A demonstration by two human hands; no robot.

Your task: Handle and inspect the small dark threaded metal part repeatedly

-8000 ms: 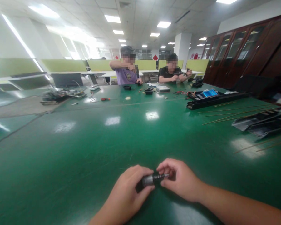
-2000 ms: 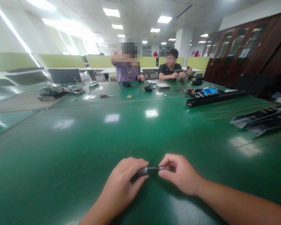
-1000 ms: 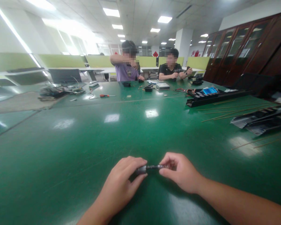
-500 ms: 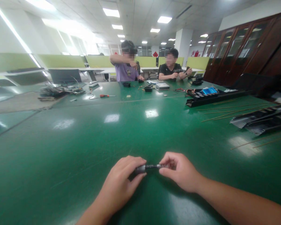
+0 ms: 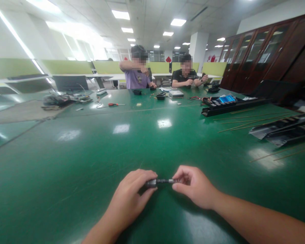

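Note:
My left hand (image 5: 136,189) is closed round a dark cylinder (image 5: 151,183) near the front of the green table (image 5: 96,156). From the cylinder a thin dark rod (image 5: 164,181) runs to the right, with a lighter metallic section close to my right fingers. My right hand (image 5: 190,184) pinches the far end of this rod between thumb and fingers. Both pieces lie in one line, level and low over the tabletop. Fingers cover the cylinder's left part and the rod's tip, so I cannot tell exactly what the tool is.
Across the table sit two people, one in a purple shirt (image 5: 137,79), one in black (image 5: 184,79). A red-handled screwdriver (image 5: 114,104) lies farther back. Black metal channels (image 5: 231,106) and thin brass-coloured rods (image 5: 244,126) are at right; tangled parts (image 5: 58,98) at left.
My left hand and the cylinder have shifted very slightly left, and a bit more of the rod shows. The person in black has turned their head downward.

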